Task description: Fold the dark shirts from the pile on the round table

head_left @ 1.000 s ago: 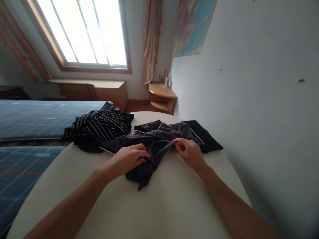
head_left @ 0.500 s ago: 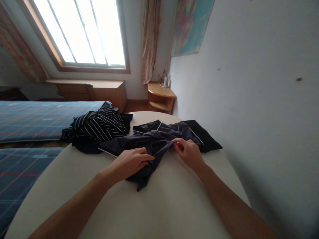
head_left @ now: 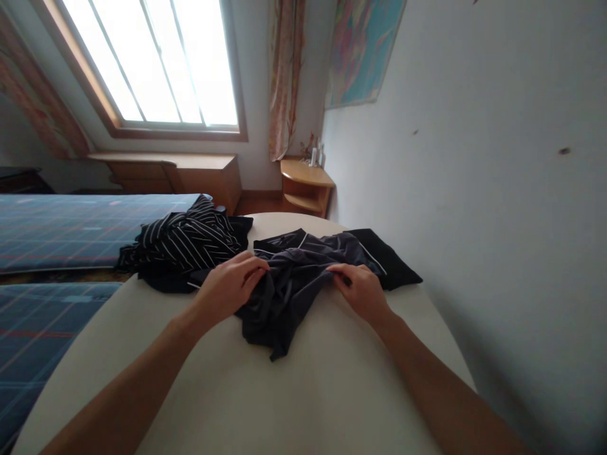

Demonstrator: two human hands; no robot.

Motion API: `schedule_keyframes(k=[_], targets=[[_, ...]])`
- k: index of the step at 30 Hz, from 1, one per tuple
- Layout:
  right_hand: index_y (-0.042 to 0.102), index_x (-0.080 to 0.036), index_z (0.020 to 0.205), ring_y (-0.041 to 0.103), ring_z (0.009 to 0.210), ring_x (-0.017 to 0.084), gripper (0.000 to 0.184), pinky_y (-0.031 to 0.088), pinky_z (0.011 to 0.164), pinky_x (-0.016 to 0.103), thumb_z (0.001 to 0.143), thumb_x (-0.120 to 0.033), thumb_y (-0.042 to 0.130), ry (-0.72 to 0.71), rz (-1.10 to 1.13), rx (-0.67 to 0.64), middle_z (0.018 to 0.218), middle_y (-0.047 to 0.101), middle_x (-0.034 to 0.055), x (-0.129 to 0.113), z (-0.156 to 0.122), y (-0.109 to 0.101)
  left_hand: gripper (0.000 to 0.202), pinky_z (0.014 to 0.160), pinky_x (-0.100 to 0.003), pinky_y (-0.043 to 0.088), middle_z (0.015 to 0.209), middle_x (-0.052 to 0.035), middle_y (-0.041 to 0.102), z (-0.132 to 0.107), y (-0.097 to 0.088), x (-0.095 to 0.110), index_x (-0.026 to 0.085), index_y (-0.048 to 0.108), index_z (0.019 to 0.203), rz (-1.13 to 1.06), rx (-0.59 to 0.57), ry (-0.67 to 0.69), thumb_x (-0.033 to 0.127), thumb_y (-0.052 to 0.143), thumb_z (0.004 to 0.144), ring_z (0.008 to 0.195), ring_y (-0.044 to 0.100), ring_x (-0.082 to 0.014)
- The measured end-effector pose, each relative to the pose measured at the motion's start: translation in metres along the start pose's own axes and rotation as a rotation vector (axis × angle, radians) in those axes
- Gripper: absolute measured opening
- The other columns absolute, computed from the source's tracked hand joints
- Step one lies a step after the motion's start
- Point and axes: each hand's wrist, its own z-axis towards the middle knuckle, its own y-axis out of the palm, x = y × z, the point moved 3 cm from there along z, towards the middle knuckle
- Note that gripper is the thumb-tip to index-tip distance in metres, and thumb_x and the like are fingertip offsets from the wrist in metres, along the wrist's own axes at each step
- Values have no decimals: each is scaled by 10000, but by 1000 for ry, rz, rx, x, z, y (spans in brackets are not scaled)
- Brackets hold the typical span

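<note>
Garment (head_left: 301, 278), one. Charcoal-grey cloth, heavily rumpled; black, white-edged panel (head_left: 391, 262) beyond the right hand (head_left: 361, 289); pointed flap hanging between the hands. Location: on pale table (head_left: 294, 411), between and beyond both hands. Left hand (head_left: 231, 283): fingertips and thumb pinched on cloth. Right: likewise, at an edge.

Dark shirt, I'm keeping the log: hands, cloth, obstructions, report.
Left hand and right hand pinching dark shirt. Rumpled, lying on pale table. Striped pile close by, left side.
</note>
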Motion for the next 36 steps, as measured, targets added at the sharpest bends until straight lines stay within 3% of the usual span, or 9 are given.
schedule_keyframes(k=[5,9,12,16,22,25,31,33,36], targets=[[725,-206,1027,688,730,202,240,515,724,317,892,-332,572,314,217,253,855,755,54,35,2,-20,234,534,-253,448,675,13,637,6,-25,-40,220,623,1031,-168,250,-424,340,472,898,566,615,-174],[694,-162,1051,689,724,211,311,539,694,330,873,-386,573,463,372,363,901,744,98,66,1,-18,210,467,-243,452,712,-16,667,6,-24,-65,198,605,980,-364,331,-657,325,488,860,555,649,-183],[649,-169,1128,699,753,204,328,548,731,340,868,-346,554,454,376,322,1023,741,113,71,0,-13,301,530,-270,513,842,-64,714,7,-14,-68,183,630,1003,-395,296,-614,427,525,859,695,700,-220],[562,-212,1259,708,723,199,376,536,732,334,906,-334,510,461,243,202,988,762,70,55,0,-14,621,688,-326,568,1081,-104,718,3,0,-59,180,556,1277,-355,174,-448,537,656,779,845,721,-243],[629,-243,1144,712,785,245,293,471,660,301,883,-369,586,553,-180,-32,847,759,39,40,1,-17,830,765,-360,553,977,-67,737,-8,9,-56,215,347,1492,-151,-19,-441,347,710,757,810,727,-253],[691,-248,991,707,761,236,198,437,603,284,854,-365,607,566,-263,-142,812,749,45,43,0,-14,786,743,-343,549,946,-67,733,-7,5,-53,205,353,1480,-185,-8,-436,320,682,776,802,723,-242],[727,-246,732,689,646,227,268,405,525,284,840,-462,611,473,-314,-198,723,735,74,45,-4,-8,479,602,-283,538,991,-74,689,4,-12,-40,174,581,1206,-358,224,-444,408,635,792,696,691,-182],[728,-242,706,684,621,226,281,415,526,287,832,-469,620,462,-297,-191,705,728,83,45,-5,-6,464,607,-278,549,1054,-89,683,6,-12,-37,168,618,1169,-404,213,-462,395,657,766,731,692,-182],[740,-236,725,691,638,246,289,444,560,310,832,-474,619,479,-259,-211,719,728,101,46,-7,-4,694,615,-285,570,1087,-98,681,4,-3,-34,165,524,1358,-484,103,-476,351,712,717,800,692,-205]])
